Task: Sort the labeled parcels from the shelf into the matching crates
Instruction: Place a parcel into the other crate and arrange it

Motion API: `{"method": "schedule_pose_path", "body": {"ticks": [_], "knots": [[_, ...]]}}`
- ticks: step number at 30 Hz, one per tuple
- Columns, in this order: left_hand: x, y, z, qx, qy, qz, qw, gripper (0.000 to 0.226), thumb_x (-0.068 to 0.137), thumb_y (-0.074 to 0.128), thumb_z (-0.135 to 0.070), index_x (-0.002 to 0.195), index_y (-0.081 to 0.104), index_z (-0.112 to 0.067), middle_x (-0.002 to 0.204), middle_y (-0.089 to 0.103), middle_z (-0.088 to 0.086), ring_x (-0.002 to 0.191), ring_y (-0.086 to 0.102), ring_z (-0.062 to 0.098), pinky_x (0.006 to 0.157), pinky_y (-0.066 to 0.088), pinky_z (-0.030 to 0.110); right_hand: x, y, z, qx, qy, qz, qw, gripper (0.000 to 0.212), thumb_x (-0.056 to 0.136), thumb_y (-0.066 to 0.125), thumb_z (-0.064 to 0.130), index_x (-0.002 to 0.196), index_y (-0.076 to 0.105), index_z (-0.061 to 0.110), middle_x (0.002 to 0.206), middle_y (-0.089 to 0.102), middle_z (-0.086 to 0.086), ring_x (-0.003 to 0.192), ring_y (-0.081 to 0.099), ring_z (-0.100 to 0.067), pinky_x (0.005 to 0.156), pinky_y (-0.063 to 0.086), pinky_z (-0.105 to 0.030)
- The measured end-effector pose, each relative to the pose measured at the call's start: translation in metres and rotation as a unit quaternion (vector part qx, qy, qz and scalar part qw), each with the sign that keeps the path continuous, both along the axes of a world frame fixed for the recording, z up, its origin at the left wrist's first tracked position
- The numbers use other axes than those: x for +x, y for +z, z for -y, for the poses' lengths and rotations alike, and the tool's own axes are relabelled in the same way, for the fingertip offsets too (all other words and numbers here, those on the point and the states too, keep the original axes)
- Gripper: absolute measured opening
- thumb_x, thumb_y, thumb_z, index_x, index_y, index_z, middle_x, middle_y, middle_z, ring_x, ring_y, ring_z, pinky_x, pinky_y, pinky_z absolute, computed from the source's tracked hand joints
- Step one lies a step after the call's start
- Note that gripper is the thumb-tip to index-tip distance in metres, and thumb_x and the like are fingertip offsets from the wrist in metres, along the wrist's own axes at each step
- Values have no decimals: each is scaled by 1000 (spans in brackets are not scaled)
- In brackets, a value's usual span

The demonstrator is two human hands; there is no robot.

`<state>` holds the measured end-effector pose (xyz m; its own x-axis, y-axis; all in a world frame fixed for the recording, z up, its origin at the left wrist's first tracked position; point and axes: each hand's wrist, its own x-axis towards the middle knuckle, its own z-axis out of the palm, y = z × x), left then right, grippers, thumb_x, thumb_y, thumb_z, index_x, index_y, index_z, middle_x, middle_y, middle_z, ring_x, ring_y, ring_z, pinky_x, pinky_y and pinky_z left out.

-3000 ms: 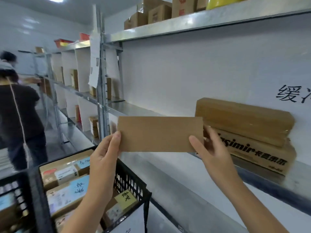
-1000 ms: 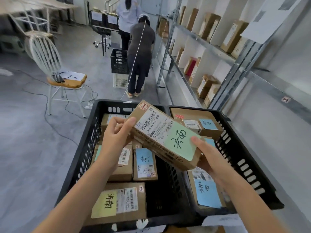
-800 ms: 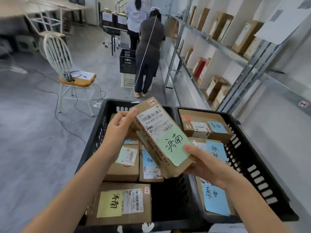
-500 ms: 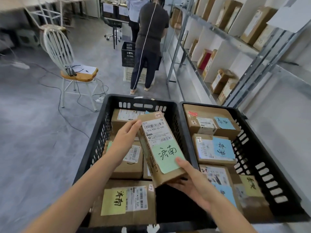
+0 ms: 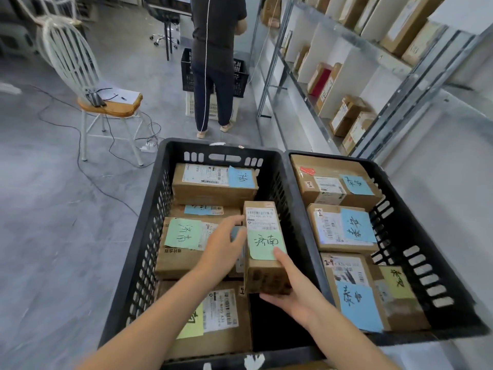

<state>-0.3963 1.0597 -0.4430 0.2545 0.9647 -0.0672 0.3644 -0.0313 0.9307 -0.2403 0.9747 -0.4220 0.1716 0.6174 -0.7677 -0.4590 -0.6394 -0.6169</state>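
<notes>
A brown cardboard parcel (image 5: pixel 262 222) with a white barcode label and a green handwritten note sits low inside the left black crate (image 5: pixel 149 209), among several other parcels with green, blue and yellow notes. My left hand (image 5: pixel 226 247) grips its left side. My right hand (image 5: pixel 290 289) cups its near end from below, thumb on the green note. The right black crate (image 5: pixel 416 236) holds several parcels with blue notes and one with a yellow note.
A metal shelf rack (image 5: pixel 333 84) with more parcels runs along the right. Another person (image 5: pixel 216 60) stands ahead by a black crate stacked on a white one. A white chair (image 5: pixel 104 102) with papers and cables on the floor stand at the left.
I turned from the shelf to the crates with the parcel. Over the last second both hands lowered it from above the crates down into the left crate.
</notes>
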Motion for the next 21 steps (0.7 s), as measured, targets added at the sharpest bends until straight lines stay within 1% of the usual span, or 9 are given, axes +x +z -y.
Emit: {"method": "schedule_pose_path", "body": {"ticks": [4, 7, 9, 13, 15, 16, 18, 20, 21], "knots": [[7, -6, 8, -19, -48, -31, 998, 45, 104, 47, -31, 147, 44, -19, 148, 44, -8, 134, 40, 6, 106, 32, 21, 1, -9, -4, -3, -40, -18, 999, 39, 84, 77, 30, 116, 68, 11, 102, 77, -12, 107, 68, -29, 100, 51, -49], [9, -9, 11, -30, -65, -27, 997, 48, 103, 49, -31, 149, 41, -17, 144, 45, -9, 136, 42, 12, 108, 35, 26, -2, -14, -7, 6, -86, -27, 996, 31, 92, 70, 18, 119, 66, 3, 99, 77, -13, 106, 68, -27, 108, 45, -46], [11, -9, 11, -40, -75, -24, 996, 51, 103, 50, -29, 150, 39, -15, 144, 45, -7, 135, 43, 14, 111, 38, 31, -5, -18, -11, 18, -120, -22, 992, 29, 94, 65, 9, 120, 65, -2, 94, 77, -13, 101, 68, -25, 106, 46, -42], [11, -12, 12, -50, -81, -17, 995, 53, 103, 51, -26, 153, 36, -19, 147, 44, -2, 132, 46, 14, 113, 39, 38, -3, -16, -11, 9, -128, -38, 991, 29, 96, 59, 1, 125, 61, -3, 103, 72, -16, 97, 65, -22, 97, 48, -36], [8, -13, 13, -34, -83, -29, 996, 49, 103, 50, -26, 151, 39, -22, 146, 44, -8, 132, 44, 9, 111, 38, 28, 3, -7, -5, -3, -92, -49, 995, 31, 94, 59, 3, 125, 61, 0, 104, 67, -16, 94, 63, -24, 92, 47, -35], [7, -13, 12, -14, -82, -36, 996, 45, 103, 50, -25, 147, 44, -24, 144, 45, -12, 130, 42, 3, 106, 36, 17, 7, -1, -2, -6, -68, -46, 997, 33, 93, 60, 5, 126, 59, -1, 110, 63, -18, 98, 61, -26, 94, 47, -35], [4, -8, 10, 27, -69, -49, 996, 39, 102, 51, -23, 142, 48, -25, 135, 44, -25, 119, 36, -16, 90, 25, -6, 14, 12, 3, -4, -26, -28, 999, 42, 92, 63, 8, 130, 49, -4, 128, 50, -24, 120, 53, -34, 106, 44, -39], [2, 2, 6, 63, -57, -57, 995, 38, 101, 52, -19, 139, 51, -23, 121, 41, -35, 107, 35, -30, 83, 21, -11, 20, 30, 5, 8, 7, -13, 1000, 48, 92, 63, 10, 134, 44, -5, 136, 45, -27, 131, 46, -38, 110, 41, -42], [2, 8, 3, 78, -55, -62, 993, 35, 101, 52, -18, 136, 53, -24, 119, 45, -35, 109, 38, -28, 86, 26, -9, 21, 40, 5, 16, 22, -8, 1000, 45, 93, 62, 10, 133, 46, -6, 135, 48, -28, 129, 48, -38, 107, 43, -41]]}}
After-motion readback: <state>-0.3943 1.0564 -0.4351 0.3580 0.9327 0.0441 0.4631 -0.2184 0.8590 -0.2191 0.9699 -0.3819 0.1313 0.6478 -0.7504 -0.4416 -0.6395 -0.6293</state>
